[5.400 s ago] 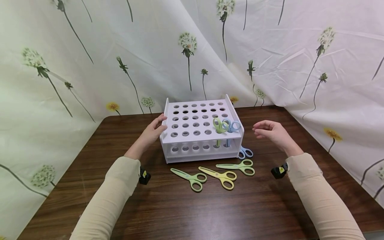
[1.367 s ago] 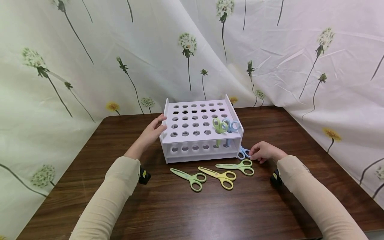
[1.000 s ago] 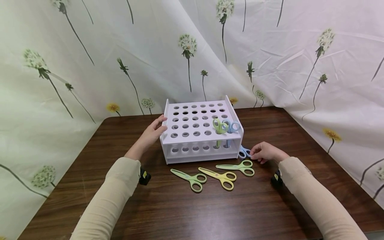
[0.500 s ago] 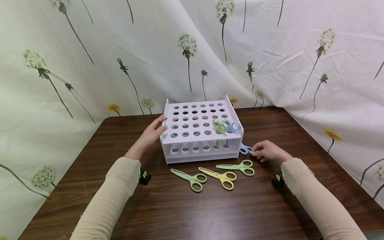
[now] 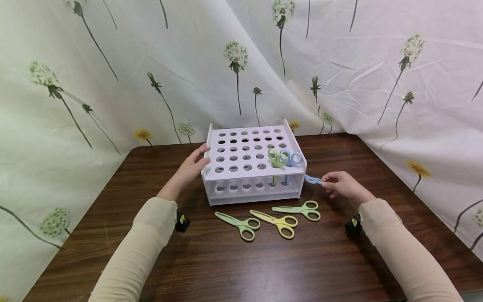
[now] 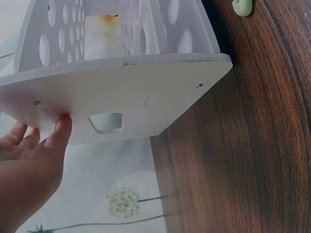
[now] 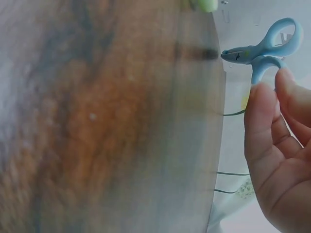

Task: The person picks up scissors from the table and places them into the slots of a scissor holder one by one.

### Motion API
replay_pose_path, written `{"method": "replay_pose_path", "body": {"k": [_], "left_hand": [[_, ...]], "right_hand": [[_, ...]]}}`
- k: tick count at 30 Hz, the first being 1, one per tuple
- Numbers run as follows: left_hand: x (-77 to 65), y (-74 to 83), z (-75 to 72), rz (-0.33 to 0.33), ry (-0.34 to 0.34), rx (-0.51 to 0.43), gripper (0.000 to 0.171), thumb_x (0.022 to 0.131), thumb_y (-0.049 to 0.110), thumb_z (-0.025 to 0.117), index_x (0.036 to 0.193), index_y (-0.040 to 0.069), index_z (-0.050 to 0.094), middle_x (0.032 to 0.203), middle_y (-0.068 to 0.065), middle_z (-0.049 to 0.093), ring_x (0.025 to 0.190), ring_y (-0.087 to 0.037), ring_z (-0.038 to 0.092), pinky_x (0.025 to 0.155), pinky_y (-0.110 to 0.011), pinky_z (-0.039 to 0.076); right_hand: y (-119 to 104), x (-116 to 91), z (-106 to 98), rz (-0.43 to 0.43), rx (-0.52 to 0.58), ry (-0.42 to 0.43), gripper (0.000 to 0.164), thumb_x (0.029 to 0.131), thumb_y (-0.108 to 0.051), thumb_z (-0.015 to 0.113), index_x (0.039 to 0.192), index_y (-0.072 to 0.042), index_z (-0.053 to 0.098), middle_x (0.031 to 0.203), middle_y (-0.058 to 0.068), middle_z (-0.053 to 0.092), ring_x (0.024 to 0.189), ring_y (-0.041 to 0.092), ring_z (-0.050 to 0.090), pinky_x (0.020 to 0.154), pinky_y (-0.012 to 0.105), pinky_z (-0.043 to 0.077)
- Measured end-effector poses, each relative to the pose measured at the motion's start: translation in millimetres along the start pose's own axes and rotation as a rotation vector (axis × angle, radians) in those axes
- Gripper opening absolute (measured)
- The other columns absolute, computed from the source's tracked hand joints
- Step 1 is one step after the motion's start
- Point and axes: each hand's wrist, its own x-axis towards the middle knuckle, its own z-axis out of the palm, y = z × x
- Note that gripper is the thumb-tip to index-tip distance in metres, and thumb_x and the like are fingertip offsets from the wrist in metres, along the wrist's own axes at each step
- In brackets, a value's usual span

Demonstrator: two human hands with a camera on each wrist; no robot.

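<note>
A white rack (image 5: 253,197) with rows of round holes stands on the table. My left hand (image 5: 190,167) rests against its left side panel, fingertips touching the outer face near a cut-out in the left wrist view. Just right of the rack, my right hand (image 5: 344,184) pinches one handle loop of light blue scissors (image 7: 265,51) between thumb and fingers. These scissors are raised off the table; in the head view their far end is hidden by the rack. Green scissors (image 5: 276,160) and other blue scissors (image 5: 292,159) stand handles up in the front row's right-hand holes.
On the wooden table (image 5: 260,268) in front of the rack lie green scissors (image 5: 241,224), yellow scissors (image 5: 277,221) and a second green pair (image 5: 302,209). A flower-printed white cloth (image 5: 188,63) hangs behind the table and along both sides.
My right hand has come down to the blue scissors by the rack, taken them by a loop, and lifted them slightly up and right. My left hand stays on the rack.
</note>
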Motion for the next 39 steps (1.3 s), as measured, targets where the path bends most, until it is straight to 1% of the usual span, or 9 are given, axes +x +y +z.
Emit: {"method": "replay_pose_path", "body": {"k": [5,9,14,18,23,27,31,34,39], "left_hand": [[0.7,0.7,-1.1,-0.012,-0.008,-0.023,0.049,0.096,0.012,0.044,0.141,-0.002,0.028,0.153,-0.005,0.012,0.134,-0.029,0.019,0.105,-0.045,0.023],[-0.1,0.3,-1.0,-0.010,-0.008,-0.010,0.049,0.097,0.013,0.044,0.141,0.001,0.029,0.153,-0.004,0.011,0.133,-0.029,0.020,0.105,-0.045,0.023],[-0.8,-1.1,-0.3,-0.002,0.003,0.025,0.048,0.097,0.017,0.044,0.141,0.005,0.031,0.152,-0.001,0.013,0.133,-0.027,0.020,0.105,-0.044,0.024],[-1.1,-0.8,0.3,0.002,0.011,0.032,0.047,0.097,0.018,0.044,0.141,0.006,0.033,0.152,-0.001,0.014,0.133,-0.027,0.021,0.104,-0.043,0.024],[-1.2,-0.2,0.3,0.007,0.010,0.027,0.047,0.097,0.017,0.044,0.141,0.005,0.032,0.152,-0.001,0.014,0.133,-0.026,0.022,0.104,-0.043,0.025],[-1.7,0.8,0.3,0.009,0.003,0.025,0.048,0.097,0.017,0.044,0.141,0.003,0.030,0.153,-0.002,0.012,0.134,-0.027,0.020,0.105,-0.044,0.023],[-2.4,1.6,0.3,0.006,-0.001,0.009,0.049,0.097,0.017,0.044,0.142,0.002,0.029,0.153,-0.002,0.011,0.135,-0.028,0.017,0.105,-0.044,0.021],[-2.8,1.8,0.3,0.006,-0.001,0.004,0.049,0.097,0.017,0.044,0.142,0.002,0.029,0.153,-0.002,0.011,0.134,-0.028,0.018,0.105,-0.044,0.022],[-3.1,1.6,-0.2,0.015,0.000,0.016,0.048,0.097,0.015,0.043,0.141,0.003,0.030,0.153,-0.002,0.010,0.132,-0.028,0.022,0.104,-0.044,0.024]], "right_hand": [[-1,-2,-4,-0.007,0.014,0.016,0.017,0.092,-0.004,0.054,0.100,0.011,0.054,0.084,0.018,0.055,0.073,0.020,0.054,0.059,0.034,0.053],[-3,-5,-6,-0.012,0.025,0.026,0.018,0.092,-0.005,0.054,0.100,0.011,0.054,0.081,0.015,0.055,0.074,0.023,0.054,0.059,0.033,0.053],[-6,-8,-9,-0.031,0.033,0.040,0.020,0.092,-0.005,0.054,0.102,0.013,0.052,0.082,0.017,0.056,0.075,0.024,0.056,0.058,0.033,0.052],[-7,-9,-11,-0.037,0.033,0.064,0.022,0.093,-0.007,0.054,0.102,0.012,0.053,0.081,0.016,0.056,0.074,0.024,0.056,0.057,0.032,0.052],[-8,-9,-14,-0.042,0.028,0.092,0.023,0.093,-0.010,0.055,0.102,0.011,0.053,0.079,0.014,0.056,0.075,0.028,0.057,0.056,0.032,0.052],[-9,-10,-16,-0.030,0.031,0.103,0.025,0.093,-0.012,0.055,0.104,0.011,0.053,0.079,0.014,0.056,0.074,0.029,0.057,0.056,0.032,0.052],[-9,-11,-17,-0.029,0.021,0.112,0.025,0.093,-0.012,0.055,0.104,0.010,0.053,0.081,0.017,0.056,0.075,0.030,0.057,0.056,0.031,0.052],[-11,-12,-18,-0.028,0.015,0.120,0.025,0.093,-0.012,0.055,0.104,0.010,0.053,0.084,0.020,0.056,0.077,0.031,0.057,0.057,0.031,0.052],[-13,-15,-20,-0.021,0.023,0.137,0.026,0.093,-0.012,0.054,0.106,0.011,0.052,0.083,0.021,0.057,0.073,0.027,0.057,0.056,0.031,0.052]]}}
